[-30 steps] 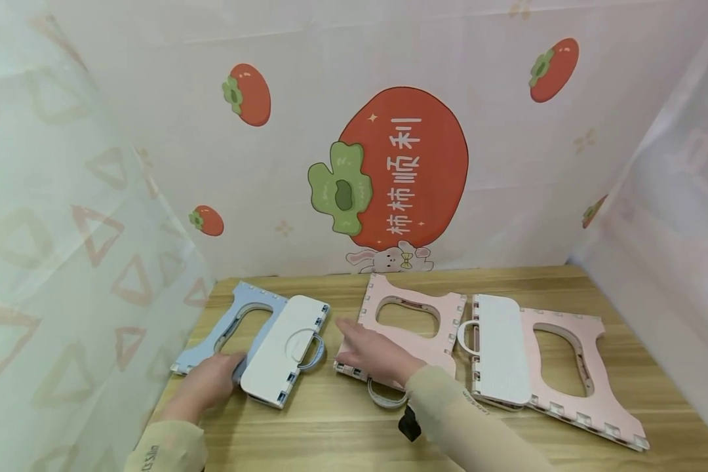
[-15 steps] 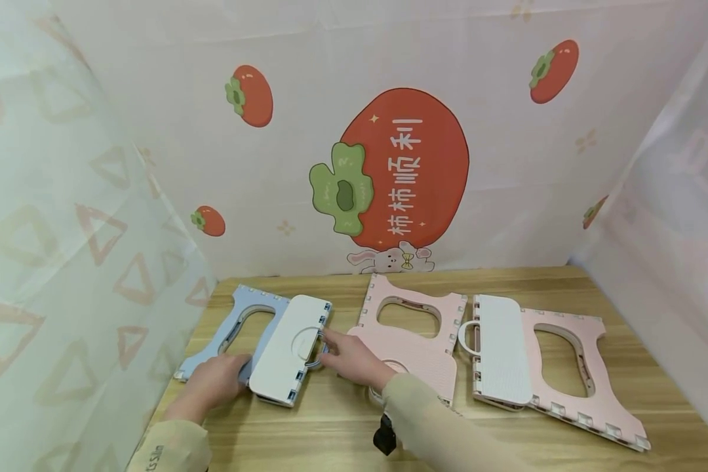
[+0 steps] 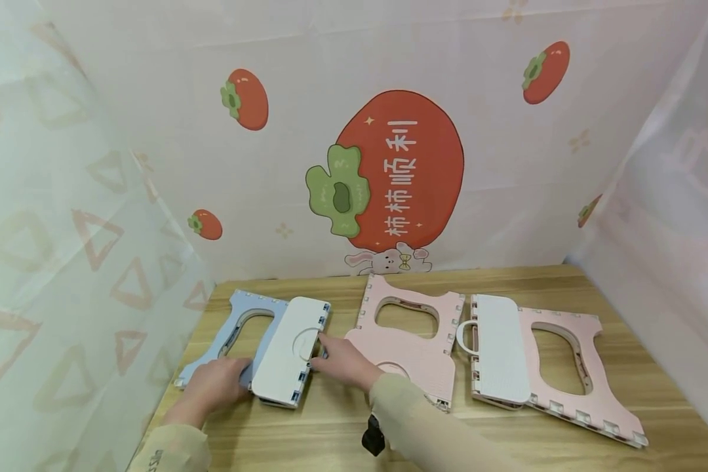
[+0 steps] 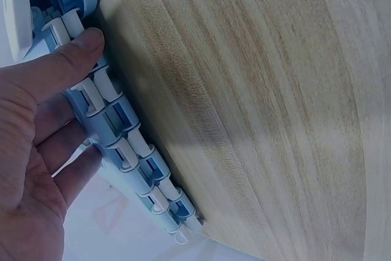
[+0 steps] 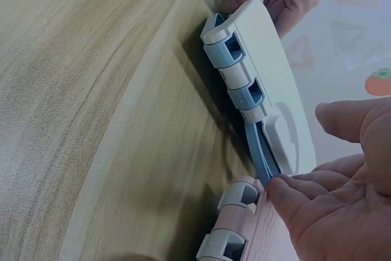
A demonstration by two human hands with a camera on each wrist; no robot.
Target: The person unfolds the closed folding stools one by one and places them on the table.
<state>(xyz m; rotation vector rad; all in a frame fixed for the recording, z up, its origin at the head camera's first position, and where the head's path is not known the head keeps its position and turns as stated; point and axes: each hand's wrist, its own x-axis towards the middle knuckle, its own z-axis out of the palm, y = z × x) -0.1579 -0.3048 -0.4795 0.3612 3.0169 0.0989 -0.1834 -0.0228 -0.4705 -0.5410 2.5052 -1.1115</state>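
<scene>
A folding step stool with a white top and blue legs (image 3: 292, 347) lies partly folded at the left of the table. My left hand (image 3: 215, 383) grips its near blue edge, the thumb (image 4: 88, 41) on the hinged side and the other fingers behind it. On the right side of this stool, the fingertips of my right hand (image 3: 345, 360) touch the blue carry handle (image 5: 259, 154), while its thumb (image 5: 345, 117) stands apart. Next to it, beneath my right forearm, lies a pink folding stool (image 3: 415, 357), partly covered by the sleeve.
Farther right lies another folding stool, with a white top (image 3: 501, 347) and pink legs. All rest on a wood-grain table (image 3: 295, 432). A printed white curtain (image 3: 289, 170) stands behind, with pale sheets on both sides. A small black object (image 3: 373, 438) hangs by the right sleeve.
My right hand has moved left from the middle pink stool to the blue stool's handle. The blue stool has shifted slightly right at its near end, with my left hand still gripping it.
</scene>
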